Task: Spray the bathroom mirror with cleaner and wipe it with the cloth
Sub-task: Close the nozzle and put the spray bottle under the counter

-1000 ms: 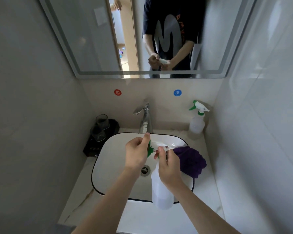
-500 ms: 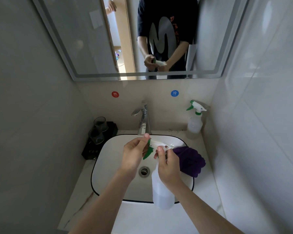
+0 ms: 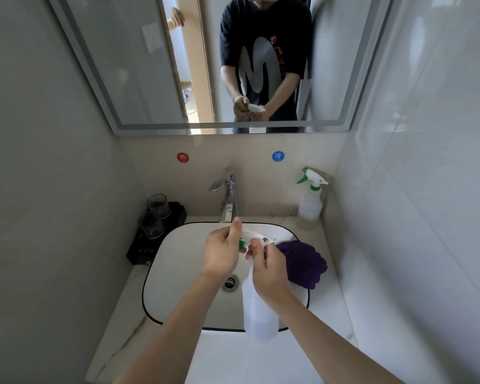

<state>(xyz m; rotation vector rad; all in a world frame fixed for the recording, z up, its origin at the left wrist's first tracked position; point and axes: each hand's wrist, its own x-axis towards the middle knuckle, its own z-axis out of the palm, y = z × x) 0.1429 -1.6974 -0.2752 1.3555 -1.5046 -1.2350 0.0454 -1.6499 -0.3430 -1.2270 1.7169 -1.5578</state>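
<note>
A translucent white spray bottle point(image 3: 259, 311) with a white and green trigger head hangs over the basin. My right hand point(image 3: 269, 270) grips its neck just under the head. My left hand point(image 3: 222, 252) pinches the green nozzle end of the head, thumb up. A purple cloth point(image 3: 302, 263) lies on the basin's right rim, just right of my right hand. The mirror point(image 3: 117, 65) hangs on the wall above and reflects a person in a black shirt holding the bottle.
A second spray bottle point(image 3: 311, 202) stands at the back right corner of the counter. The chrome tap point(image 3: 227, 199) rises behind the white basin point(image 3: 178, 261). Two dark glasses point(image 3: 154, 214) sit on a black tray at the left. Tiled walls close in on both sides.
The view has tilted up, so more of the mirror shows. My left hand's fingers have closed further over the green nozzle. The bottle and my right hand stay put.
</note>
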